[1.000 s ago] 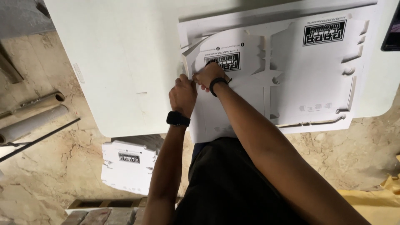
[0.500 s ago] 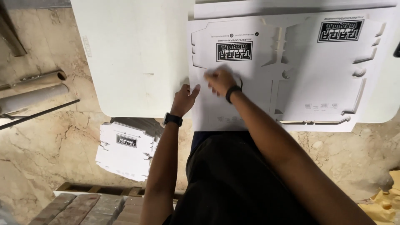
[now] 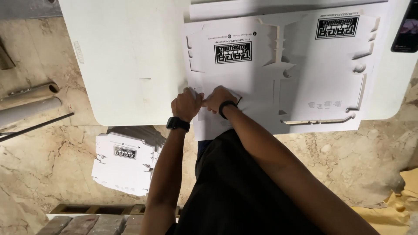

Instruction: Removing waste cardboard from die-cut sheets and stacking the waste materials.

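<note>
Creasing is the weak point here: your left hand point(image 3: 186, 104) and right hand point(image 3: 219, 99) are bunched together on the near edge of the flat, white, die-cut cardboard box blank point(image 3: 278, 74), and if you push down off the scored line the panel could, in my judgement, buckle or fold crooked. That blank lies unfolded on the white rectangular table point(image 3: 130, 65), its near part hanging just past the table edge toward your body, so pressure there has nothing beneath it and the sheet could slide or tip off toward you. It also appears to rest on another white sheet under it, which could shift with it if you drag instead of press. Your fingers are curled and pressed close, knuckles up, both hands touching each other and pinching or pressing a small flap at the near edge of the blank; I cannot tell from this view whether the flap is actually clamped between thumb and fingers or only held down. A stack of the same white blanks point(image 3: 124, 161) sits on the marble floor point(image 3: 48, 161) below the table's left corner, near your left elbow, and a dark phone point(image 3: 407, 30) lies at the table's far right, well apart from your hands.
</note>
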